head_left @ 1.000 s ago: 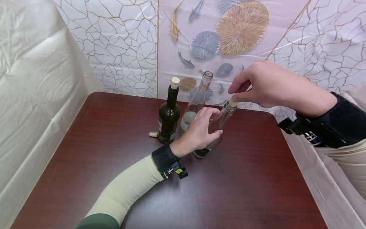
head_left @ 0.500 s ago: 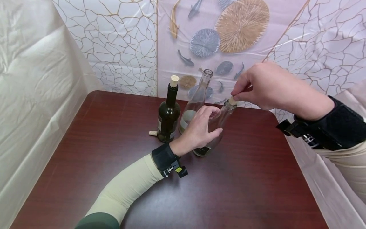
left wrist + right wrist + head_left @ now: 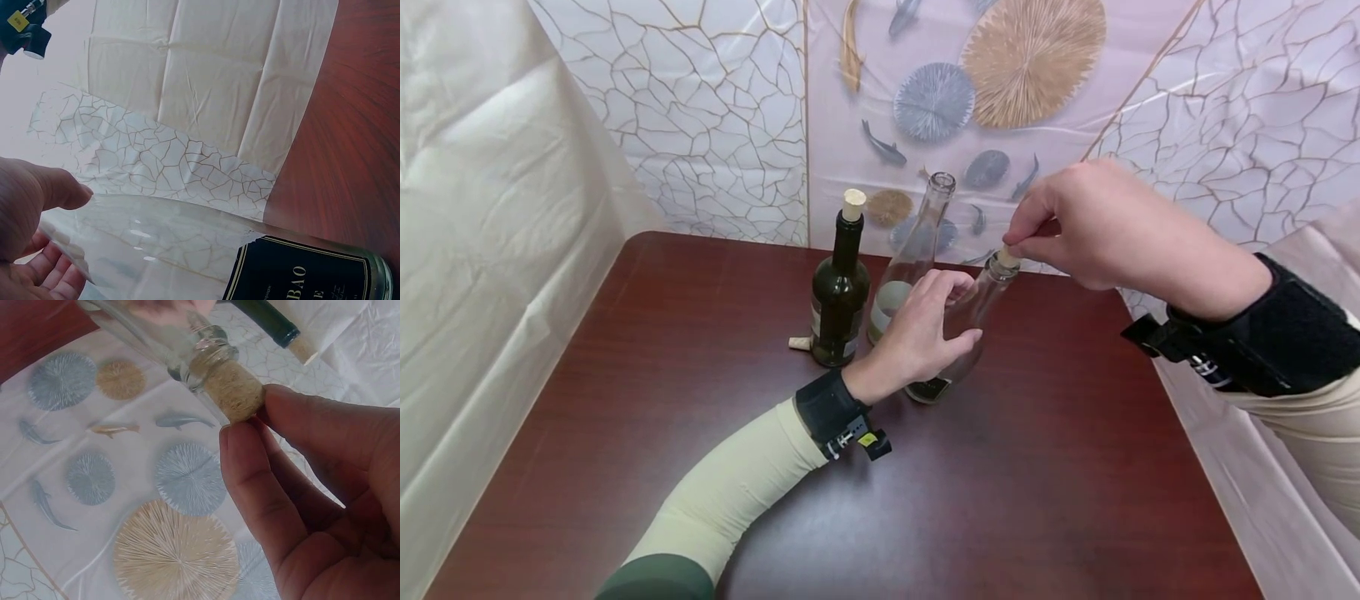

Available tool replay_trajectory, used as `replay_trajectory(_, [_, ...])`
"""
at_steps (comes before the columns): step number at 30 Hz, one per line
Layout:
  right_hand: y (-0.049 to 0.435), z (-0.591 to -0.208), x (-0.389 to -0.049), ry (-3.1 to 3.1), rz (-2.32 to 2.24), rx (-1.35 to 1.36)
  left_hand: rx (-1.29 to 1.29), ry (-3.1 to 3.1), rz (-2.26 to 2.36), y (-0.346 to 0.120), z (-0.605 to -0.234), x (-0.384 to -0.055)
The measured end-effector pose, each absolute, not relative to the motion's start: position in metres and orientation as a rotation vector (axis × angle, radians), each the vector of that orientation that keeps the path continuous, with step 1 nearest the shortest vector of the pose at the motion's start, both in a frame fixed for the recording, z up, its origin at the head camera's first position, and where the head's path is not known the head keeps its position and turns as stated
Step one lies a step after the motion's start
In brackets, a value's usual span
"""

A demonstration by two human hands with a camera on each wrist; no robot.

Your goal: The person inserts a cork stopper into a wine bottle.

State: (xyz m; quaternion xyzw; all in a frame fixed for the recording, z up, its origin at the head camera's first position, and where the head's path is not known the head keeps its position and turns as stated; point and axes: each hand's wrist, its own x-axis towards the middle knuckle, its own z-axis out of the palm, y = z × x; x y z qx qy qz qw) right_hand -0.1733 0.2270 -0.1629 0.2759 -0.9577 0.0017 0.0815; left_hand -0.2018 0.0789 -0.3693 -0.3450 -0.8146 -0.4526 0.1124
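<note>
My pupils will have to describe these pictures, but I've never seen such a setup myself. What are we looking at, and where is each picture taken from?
There is no robot here: a person works with two bare hands. The widest picture comes from a camera worn on the head, looking forward and down. The other two come from cameras worn on the wrists, where the black wristbands are, each showing that hand's work close up.

The left hand grips a labelled clear bottle. The right hand pinches a cork set partly in its mouth. Also on the reddish-brown table are a corked dark bottle, an uncorked second clear bottle and a loose cork.
</note>
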Motion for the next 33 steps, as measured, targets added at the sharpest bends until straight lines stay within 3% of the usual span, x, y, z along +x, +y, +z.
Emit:
replay_trajectory(17, [0.228, -0.167, -0.163, -2.779, 0.045, 0.848, -1.004, -2.403, -1.3, 0.081, -0.367, -0.201])
replay_trajectory(33, [0.226, -0.2, -0.13, -2.182, 0.386, 0.753, -1.005, -2.43, -1.251, 0.096, -0.368, -0.208])
